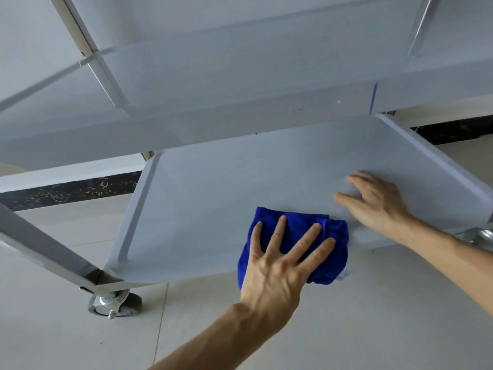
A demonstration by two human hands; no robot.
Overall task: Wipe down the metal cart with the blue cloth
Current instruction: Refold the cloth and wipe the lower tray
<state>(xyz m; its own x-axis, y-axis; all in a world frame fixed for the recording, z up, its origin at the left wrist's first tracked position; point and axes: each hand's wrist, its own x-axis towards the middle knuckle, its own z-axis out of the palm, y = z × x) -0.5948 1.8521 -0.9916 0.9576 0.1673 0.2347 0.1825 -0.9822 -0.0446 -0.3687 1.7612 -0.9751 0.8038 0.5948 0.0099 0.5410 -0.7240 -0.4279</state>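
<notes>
The metal cart (pixel 240 108) is standing on a tiled floor (pixel 80 329), its lower shelf (pixel 226 182) facing the viewer. The blue cloth (pixel 296 236) is lying folded at the shelf's near edge, ready for wiping. The left hand (pixel 280 263) is pressing it flat, fingers spread; the right hand (pixel 373 201) is resting relaxed on the shelf, seemingly bracing.

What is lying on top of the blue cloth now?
The left hand presses flat on the blue cloth, fingers spread. The cloth lies on the cart's bottom shelf; the shelf beneath it is hidden.
</notes>
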